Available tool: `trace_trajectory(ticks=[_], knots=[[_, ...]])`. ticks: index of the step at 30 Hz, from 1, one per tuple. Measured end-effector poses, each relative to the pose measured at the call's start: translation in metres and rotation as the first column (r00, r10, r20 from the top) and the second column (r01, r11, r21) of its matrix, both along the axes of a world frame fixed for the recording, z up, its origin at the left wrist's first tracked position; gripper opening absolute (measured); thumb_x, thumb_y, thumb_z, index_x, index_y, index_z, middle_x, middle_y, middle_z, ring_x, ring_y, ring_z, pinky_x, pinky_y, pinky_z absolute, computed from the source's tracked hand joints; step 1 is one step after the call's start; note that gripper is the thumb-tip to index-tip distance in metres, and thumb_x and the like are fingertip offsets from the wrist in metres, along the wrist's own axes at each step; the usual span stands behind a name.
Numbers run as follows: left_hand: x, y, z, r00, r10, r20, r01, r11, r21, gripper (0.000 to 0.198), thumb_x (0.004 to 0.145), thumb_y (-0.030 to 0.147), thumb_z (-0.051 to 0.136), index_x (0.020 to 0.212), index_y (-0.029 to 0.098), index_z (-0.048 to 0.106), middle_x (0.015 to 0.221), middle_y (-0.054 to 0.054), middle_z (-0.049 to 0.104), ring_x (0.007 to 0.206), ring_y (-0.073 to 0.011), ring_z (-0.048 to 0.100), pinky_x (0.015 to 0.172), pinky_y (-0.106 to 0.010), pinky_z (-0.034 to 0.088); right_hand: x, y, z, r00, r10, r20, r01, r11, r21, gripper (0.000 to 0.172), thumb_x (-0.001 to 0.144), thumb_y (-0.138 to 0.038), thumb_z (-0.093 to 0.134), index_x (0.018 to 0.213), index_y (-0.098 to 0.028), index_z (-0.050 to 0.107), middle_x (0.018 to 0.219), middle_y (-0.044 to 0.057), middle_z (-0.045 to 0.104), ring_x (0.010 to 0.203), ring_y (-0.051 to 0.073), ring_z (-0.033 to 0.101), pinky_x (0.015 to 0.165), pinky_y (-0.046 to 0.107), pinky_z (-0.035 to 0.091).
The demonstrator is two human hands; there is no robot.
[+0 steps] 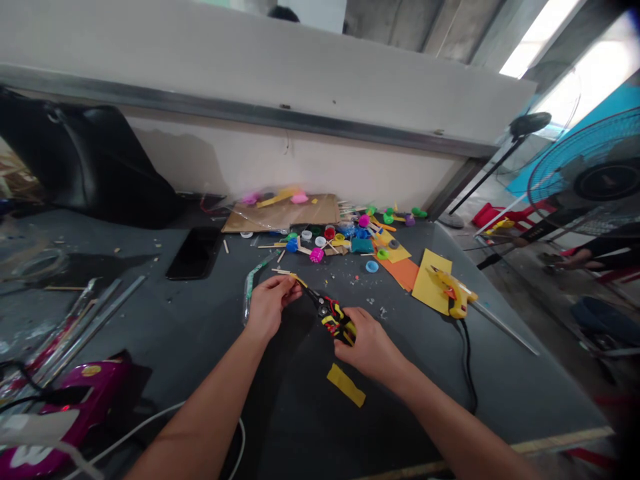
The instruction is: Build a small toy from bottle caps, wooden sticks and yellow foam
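My left hand is closed in a pinch on a thin wooden stick with a yellow bit at its end, just above the dark table. My right hand is wrapped round the red, yellow and black handles of a pair of cutting pliers. The pliers' black jaws point up and left and meet the stick beside my left fingertips. A yellow foam strip lies flat on the table below my right hand.
A yellow glue gun lies on yellow foam at the right, its black cord running toward me. Coloured bottle caps, sticks and cardboard clutter the far middle. A black phone, a black bag, metal rods and a magenta object occupy the left.
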State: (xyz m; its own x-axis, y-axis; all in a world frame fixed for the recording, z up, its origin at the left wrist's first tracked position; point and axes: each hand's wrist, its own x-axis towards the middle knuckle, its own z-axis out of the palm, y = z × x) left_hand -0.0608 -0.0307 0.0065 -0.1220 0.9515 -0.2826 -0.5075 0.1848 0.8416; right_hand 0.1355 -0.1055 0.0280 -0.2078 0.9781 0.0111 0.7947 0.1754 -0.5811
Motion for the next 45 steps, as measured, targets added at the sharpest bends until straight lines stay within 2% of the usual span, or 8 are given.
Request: trace_trajectory(ticks=[16, 36, 45], knots=[[0.0017, -0.0021, -0.0002, 0.997, -0.072, -0.042, 0.074, 0.995, 0.059, 0.026, 0.058, 0.027, 0.080, 0.072, 0.014, 0.062, 0.067, 0.001, 0.062, 0.060, -0.0091, 0.061, 0.062, -0.022, 0.055, -0.0013, 0.0007, 0.0002, 0.999, -0.025, -0.025, 0.025, 1.000, -0.008, 0.038, 0.065, -0.021, 0.060, 0.102, -0.016, 0.053, 0.096, 0.007, 0.056, 0.090, 0.021, 0.055, 0.078, 0.032, 0.043], [-0.0009, -0.0017, -0.0020, 0.993, -0.102, -0.057, 0.105, 0.994, 0.043, 0.026, 0.057, 0.028, 0.080, 0.069, 0.013, 0.063, 0.065, -0.001, 0.065, 0.060, -0.0105, 0.062, 0.062, -0.024, 0.055, 0.0036, 0.0037, 0.0021, 0.999, 0.011, -0.041, -0.012, 1.000, -0.011, 0.037, 0.064, -0.020, 0.061, 0.101, -0.015, 0.055, 0.095, 0.007, 0.057, 0.088, 0.020, 0.055, 0.079, 0.031, 0.043], [0.0005, -0.0033, -0.0014, 0.985, -0.150, -0.086, 0.153, 0.988, 0.032, 0.026, 0.056, 0.028, 0.080, 0.070, 0.013, 0.064, 0.065, -0.001, 0.066, 0.057, -0.0100, 0.062, 0.060, -0.023, 0.054, 0.0045, 0.0081, 0.0051, 0.999, 0.006, -0.048, -0.007, 1.000, -0.023, 0.039, 0.063, -0.021, 0.062, 0.101, -0.016, 0.057, 0.098, 0.008, 0.059, 0.090, 0.022, 0.056, 0.080, 0.032, 0.043]])
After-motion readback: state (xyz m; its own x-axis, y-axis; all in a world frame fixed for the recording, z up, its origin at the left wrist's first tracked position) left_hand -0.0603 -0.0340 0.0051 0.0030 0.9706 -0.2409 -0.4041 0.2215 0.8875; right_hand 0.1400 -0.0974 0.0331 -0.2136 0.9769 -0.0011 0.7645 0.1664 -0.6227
